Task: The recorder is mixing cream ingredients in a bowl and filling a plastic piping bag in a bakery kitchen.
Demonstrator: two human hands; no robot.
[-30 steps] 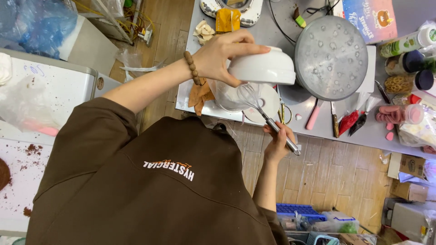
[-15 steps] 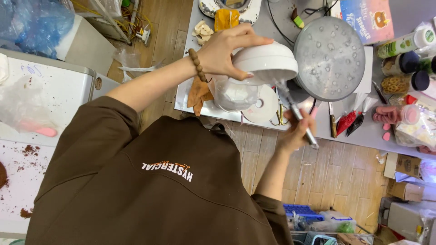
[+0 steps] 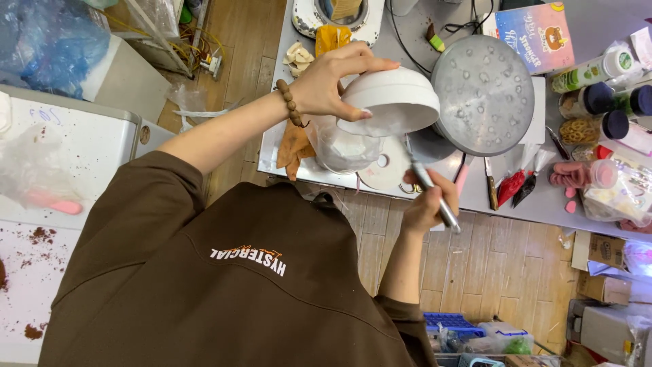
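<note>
Wooden floorboards run beneath a grey worktop crowded with kit, all seen from high overhead. Left hand is up over the worktop, fingers spread and clamped around the base of a white bowl, which is tipped well over, its mouth facing down toward a clear plastic bag just under it. A bead bracelet sits on that wrist. Right hand is lower, at the worktop's near edge, curled tight around the handle of a metal whisk; the whisk's far end points up toward the bowl's rim, and the wires are hidden, so whether they touch the bowl is hard to say. Just beside the bowl lies a round metal lid, dimpled, flat on the worktop. Past it, dark-capped jars stand in a cluster, with a pink glove-like thing near them. A brown leaf-shaped scrap lies by the bag. The person's brown top fills the lower frame. Off to the far side, a white table shows brown crumbs.
</note>
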